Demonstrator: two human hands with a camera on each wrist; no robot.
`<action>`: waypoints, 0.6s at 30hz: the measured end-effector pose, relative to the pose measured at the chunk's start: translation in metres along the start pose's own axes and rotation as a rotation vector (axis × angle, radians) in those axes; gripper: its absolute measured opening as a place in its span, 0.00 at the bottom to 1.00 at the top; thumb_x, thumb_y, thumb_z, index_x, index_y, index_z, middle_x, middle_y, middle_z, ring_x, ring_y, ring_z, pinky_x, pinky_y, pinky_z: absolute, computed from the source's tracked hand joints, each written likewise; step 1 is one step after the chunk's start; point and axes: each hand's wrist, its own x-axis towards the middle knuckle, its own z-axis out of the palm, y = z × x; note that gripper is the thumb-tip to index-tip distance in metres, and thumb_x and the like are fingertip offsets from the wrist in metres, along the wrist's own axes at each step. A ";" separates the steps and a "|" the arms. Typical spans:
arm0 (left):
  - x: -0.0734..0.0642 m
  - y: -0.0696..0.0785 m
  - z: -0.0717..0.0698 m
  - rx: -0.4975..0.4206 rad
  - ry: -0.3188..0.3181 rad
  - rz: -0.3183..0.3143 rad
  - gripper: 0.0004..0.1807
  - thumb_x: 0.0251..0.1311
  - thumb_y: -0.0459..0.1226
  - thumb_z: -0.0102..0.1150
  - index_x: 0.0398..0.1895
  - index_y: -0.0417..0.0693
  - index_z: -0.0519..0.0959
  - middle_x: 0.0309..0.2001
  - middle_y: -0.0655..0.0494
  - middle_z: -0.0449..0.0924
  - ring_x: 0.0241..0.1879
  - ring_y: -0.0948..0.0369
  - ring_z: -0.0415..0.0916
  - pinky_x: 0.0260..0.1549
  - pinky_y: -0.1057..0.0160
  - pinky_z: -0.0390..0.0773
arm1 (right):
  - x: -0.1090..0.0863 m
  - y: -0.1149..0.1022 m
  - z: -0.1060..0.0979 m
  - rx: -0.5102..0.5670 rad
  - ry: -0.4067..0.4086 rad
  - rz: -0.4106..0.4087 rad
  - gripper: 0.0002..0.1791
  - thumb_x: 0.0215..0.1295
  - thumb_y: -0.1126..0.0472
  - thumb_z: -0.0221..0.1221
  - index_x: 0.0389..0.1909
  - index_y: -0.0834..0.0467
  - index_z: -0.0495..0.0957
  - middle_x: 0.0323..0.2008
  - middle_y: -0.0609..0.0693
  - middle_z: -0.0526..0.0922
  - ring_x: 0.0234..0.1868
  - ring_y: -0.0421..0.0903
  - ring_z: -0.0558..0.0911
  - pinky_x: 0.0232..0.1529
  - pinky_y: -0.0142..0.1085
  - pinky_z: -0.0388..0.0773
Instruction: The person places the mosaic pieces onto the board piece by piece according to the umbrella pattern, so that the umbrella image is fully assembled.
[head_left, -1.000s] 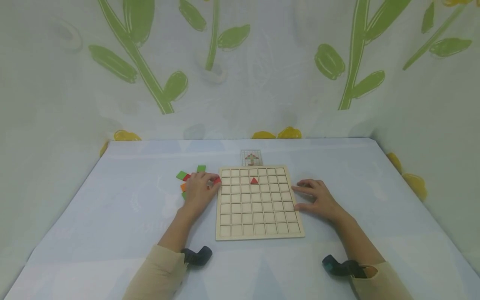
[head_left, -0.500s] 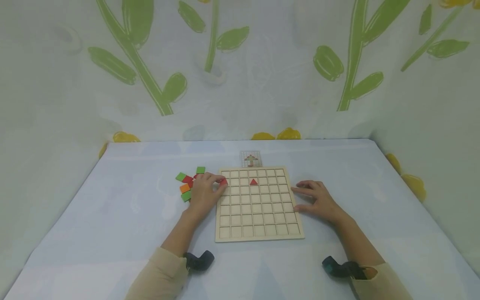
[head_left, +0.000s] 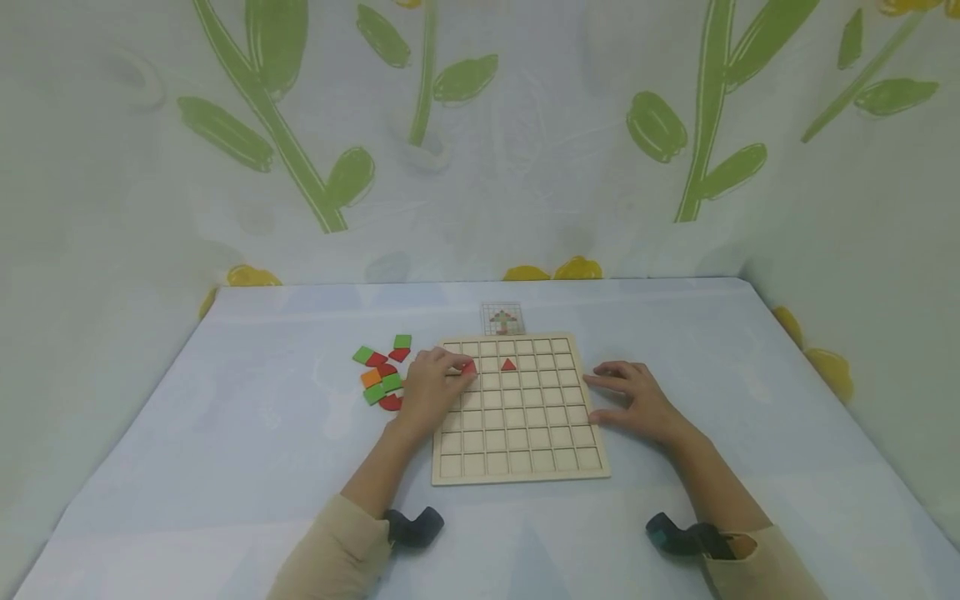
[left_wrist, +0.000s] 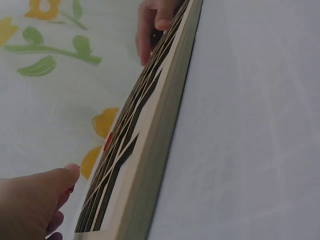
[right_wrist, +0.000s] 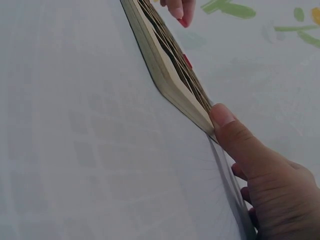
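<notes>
A wooden grid board [head_left: 520, 479] lies flat on the white table. In one of its upper cells sits a red triangle tile [head_left: 508, 364]. Over the board's upper left cells, my left hand [head_left: 429, 390] pinches a red tile [head_left: 469, 367] between thumb and fingertips; in the right wrist view this red tile [right_wrist: 183, 22] hangs at the fingertips. Its exact shape is mostly hidden. My right hand [head_left: 637, 402] touches the board's right edge with extended fingers and thumb; the right wrist view has the thumb [right_wrist: 222, 114] against the rim.
Left of the board lie several loose tiles: green squares [head_left: 373, 393], an orange square [head_left: 371, 378] and red rounded pieces [head_left: 400, 355]. A small pattern card [head_left: 501, 317] with a tree-like figure lies behind the board. A wall with painted plants [head_left: 525, 167] stands behind the table.
My left hand has moved right with the red tile, from the board's left edge to over its upper left cells, uncovering more loose tiles. The right hand has stayed in place.
</notes>
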 end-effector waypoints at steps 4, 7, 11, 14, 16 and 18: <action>-0.001 0.003 0.004 -0.004 -0.026 -0.001 0.16 0.55 0.45 0.66 0.47 0.54 0.83 0.38 0.60 0.78 0.42 0.59 0.69 0.39 0.61 0.69 | -0.001 0.002 0.000 -0.003 0.000 -0.005 0.32 0.46 0.51 0.72 0.55 0.57 0.78 0.56 0.56 0.72 0.57 0.56 0.64 0.54 0.55 0.63; -0.001 0.006 0.006 0.003 -0.042 -0.005 0.17 0.55 0.45 0.66 0.48 0.53 0.82 0.39 0.59 0.79 0.42 0.59 0.69 0.40 0.60 0.69 | -0.001 0.001 0.000 -0.005 0.001 -0.009 0.32 0.46 0.51 0.72 0.55 0.57 0.78 0.55 0.56 0.72 0.57 0.56 0.64 0.54 0.55 0.63; 0.000 0.008 0.008 0.021 -0.052 0.009 0.16 0.55 0.46 0.65 0.46 0.53 0.83 0.40 0.58 0.80 0.42 0.58 0.70 0.42 0.58 0.69 | -0.001 -0.001 -0.001 -0.005 0.001 -0.011 0.32 0.46 0.51 0.72 0.55 0.57 0.78 0.55 0.56 0.72 0.57 0.57 0.64 0.54 0.55 0.63; 0.000 0.010 0.009 0.033 -0.054 0.022 0.15 0.55 0.46 0.65 0.45 0.52 0.84 0.40 0.57 0.80 0.41 0.57 0.70 0.41 0.57 0.67 | -0.001 -0.001 -0.001 -0.003 0.003 -0.015 0.32 0.46 0.52 0.72 0.55 0.57 0.78 0.55 0.57 0.72 0.57 0.57 0.64 0.54 0.55 0.62; -0.001 0.012 0.010 0.039 -0.061 0.023 0.15 0.55 0.46 0.65 0.44 0.53 0.84 0.40 0.56 0.80 0.41 0.56 0.70 0.39 0.57 0.66 | -0.001 -0.001 -0.001 0.001 0.005 -0.018 0.32 0.45 0.52 0.72 0.54 0.58 0.78 0.55 0.57 0.72 0.57 0.57 0.64 0.54 0.55 0.62; -0.001 0.013 0.011 0.037 -0.069 0.023 0.14 0.55 0.46 0.65 0.43 0.53 0.84 0.40 0.57 0.80 0.40 0.57 0.69 0.38 0.57 0.64 | -0.001 -0.002 -0.001 0.007 0.007 -0.020 0.32 0.45 0.53 0.72 0.54 0.58 0.78 0.55 0.57 0.72 0.57 0.58 0.64 0.54 0.55 0.62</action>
